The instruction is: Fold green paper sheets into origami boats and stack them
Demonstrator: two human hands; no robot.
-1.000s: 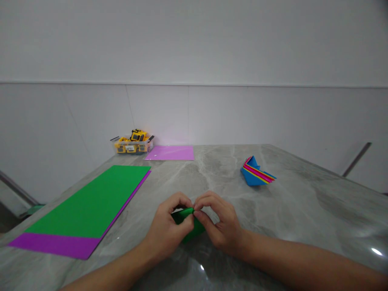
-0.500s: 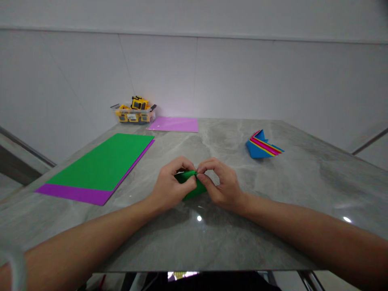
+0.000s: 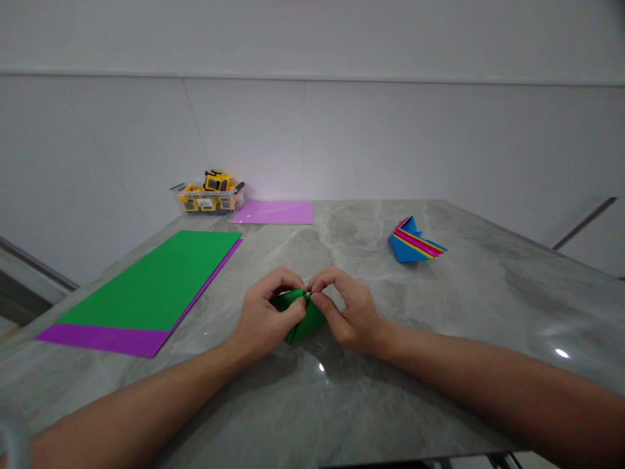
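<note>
Right now both my forearms reach in from the near edge of the grey marble tabletop and meet at the middle, where I hold a small folded green paper piece. My left hand has its fingers curled tight on the piece's left side, thumb pressed over the upper flap; my right hand pinches the top fold, fingertips narrowed onto the crease where the two hands touch. The lower corner of the green piece rests on or just above the tabletop; I cannot tell which.

Compared with half a second ago, the grip has barely altered: the same pinch at the same crease, hands a touch lower in view, mostly because my head has tipped. So I judge the fold is being pressed and sharpened rather than a new flap being started.

Out at ten o'clock lies a large green sheet on top of a purple sheet, whose near edge and right margin show beneath it. At one o'clock, well apart from my hands, sits a stack of nested folded paper shapes, blue outermost with red and yellow edges showing. Farther, at eleven to twelve o'clock, a smaller purple sheet lies flat near the wall, and just left of it a clear plastic tub holding yellow toy construction vehicles stands against the white tiled wall.
</note>
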